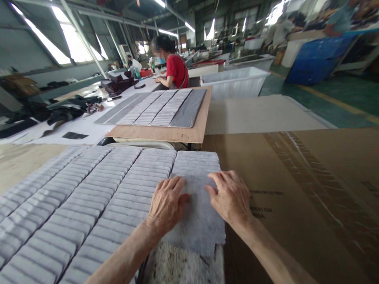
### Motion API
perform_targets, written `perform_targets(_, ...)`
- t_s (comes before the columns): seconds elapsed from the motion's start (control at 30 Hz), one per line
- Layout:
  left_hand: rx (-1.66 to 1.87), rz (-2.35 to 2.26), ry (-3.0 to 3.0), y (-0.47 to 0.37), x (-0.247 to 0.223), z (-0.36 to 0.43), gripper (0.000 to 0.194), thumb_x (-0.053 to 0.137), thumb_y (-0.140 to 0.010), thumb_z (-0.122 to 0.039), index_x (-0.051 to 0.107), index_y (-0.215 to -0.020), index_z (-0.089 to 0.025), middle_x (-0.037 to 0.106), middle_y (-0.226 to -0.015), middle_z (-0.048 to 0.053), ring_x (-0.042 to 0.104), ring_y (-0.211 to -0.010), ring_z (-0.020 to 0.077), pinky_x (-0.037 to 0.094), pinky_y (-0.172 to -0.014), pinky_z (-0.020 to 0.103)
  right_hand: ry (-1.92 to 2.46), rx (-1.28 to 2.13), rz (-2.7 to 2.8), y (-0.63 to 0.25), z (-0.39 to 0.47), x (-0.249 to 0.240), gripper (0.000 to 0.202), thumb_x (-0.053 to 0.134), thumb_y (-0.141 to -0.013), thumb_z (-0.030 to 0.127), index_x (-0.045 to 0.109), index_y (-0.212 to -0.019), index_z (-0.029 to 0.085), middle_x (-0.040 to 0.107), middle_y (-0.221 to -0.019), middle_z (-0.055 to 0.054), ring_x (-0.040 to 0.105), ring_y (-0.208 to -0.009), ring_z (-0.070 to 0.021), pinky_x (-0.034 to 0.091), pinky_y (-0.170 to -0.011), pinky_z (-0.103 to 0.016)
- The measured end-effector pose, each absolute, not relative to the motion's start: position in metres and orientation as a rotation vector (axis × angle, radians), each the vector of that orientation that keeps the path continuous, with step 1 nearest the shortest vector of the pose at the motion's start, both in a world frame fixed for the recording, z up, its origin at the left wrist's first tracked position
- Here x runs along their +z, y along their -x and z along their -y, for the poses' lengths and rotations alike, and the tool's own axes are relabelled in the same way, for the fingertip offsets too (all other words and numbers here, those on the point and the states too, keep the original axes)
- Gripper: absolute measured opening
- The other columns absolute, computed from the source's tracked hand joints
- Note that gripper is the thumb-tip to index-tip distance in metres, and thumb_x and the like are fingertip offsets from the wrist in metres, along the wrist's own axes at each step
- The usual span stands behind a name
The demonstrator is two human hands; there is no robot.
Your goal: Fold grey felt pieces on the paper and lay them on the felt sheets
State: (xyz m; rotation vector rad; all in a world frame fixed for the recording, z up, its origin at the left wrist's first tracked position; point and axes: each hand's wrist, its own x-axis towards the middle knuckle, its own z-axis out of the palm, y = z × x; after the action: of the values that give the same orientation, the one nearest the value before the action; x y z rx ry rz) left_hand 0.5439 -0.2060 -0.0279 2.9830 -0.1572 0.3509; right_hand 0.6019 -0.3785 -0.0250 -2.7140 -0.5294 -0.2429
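Rows of overlapping light grey fabric pieces (116, 190) cover the surface in front of me. On the rightmost, shorter row lies a grey piece (198, 224), with a notched lower edge. My left hand (169, 200) rests at this piece's left side, fingers bent and apart. At its right edge is my right hand (230, 196), thumb and fingers apart, fingertips touching or just over the fabric. Neither hand visibly grips anything. Below the piece, a worn, speckled board (184, 268) shows.
Flattened cardboard (303, 204) lies to the right. Ahead, a brown board (158, 133) bears more grey pieces. A person in a red top (177, 72) works beyond it, near a white bin (237, 80). Dark fabric (64, 111) is piled at the left.
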Motion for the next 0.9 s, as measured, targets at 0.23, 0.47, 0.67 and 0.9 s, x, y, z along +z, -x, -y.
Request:
perform_targets(0.23, 0.298, 0.280, -2.981, -0.539, -0.041, 0.201, 0.041, 0.038, -0.090, -0.028, 0.045, -0.127, -0.013, 0.050, -0.133, 0.009, 0.043, -0.123, 0.0230, 0.033, -0.106, 0.040, 2.724, -0.119, 0.468, -0.610, 0.377, -0.021, 0.013, 0.070, -0.071, 0.028, 0.064, -0.081, 0.022, 0.064, -0.086, 0.000, 0.052, -0.088, -0.0195, 0.034, -0.071, -0.028)
perform_targets(0.47, 0.257, 0.239, -3.024, -0.531, -0.034, 0.210, 0.045, 0.037, -0.090, -0.027, 0.039, -0.132, -0.013, 0.045, -0.138, 0.010, 0.038, -0.128, 0.0248, 0.029, -0.108, 0.048, 2.662, 0.132, 0.275, -0.614, 0.381, -0.017, 0.016, 0.059, -0.079, 0.035, 0.066, -0.070, 0.025, 0.065, -0.071, 0.002, 0.055, -0.066, -0.0129, 0.028, -0.053, -0.023)
perform_targets(0.67, 0.258, 0.191, -3.034, -0.526, -0.037, 0.214, 0.046, 0.035, -0.090, -0.024, 0.036, -0.134, -0.012, 0.040, -0.141, 0.011, 0.033, -0.131, 0.0248, 0.023, -0.110, 0.049, 2.612, 0.250, 0.236, -0.615, 0.378, -0.016, 0.011, 0.062, -0.078, 0.028, 0.066, -0.074, 0.019, 0.062, -0.067, 0.001, 0.052, -0.061, -0.0103, 0.033, -0.057, -0.022)
perform_targets(0.9, 0.229, 0.244, -3.028, -0.526, -0.032, 0.223, 0.051, 0.032, -0.092, -0.037, 0.032, -0.137, -0.014, 0.035, -0.144, 0.011, 0.026, -0.135, 0.0256, 0.021, -0.111, 0.050, 2.603, 0.314, 0.207, -0.617, 0.377, -0.013, 0.018, 0.062, -0.080, 0.033, 0.062, -0.071, 0.017, 0.058, -0.064, 0.003, 0.054, -0.064, -0.0117, 0.040, -0.064, -0.026)
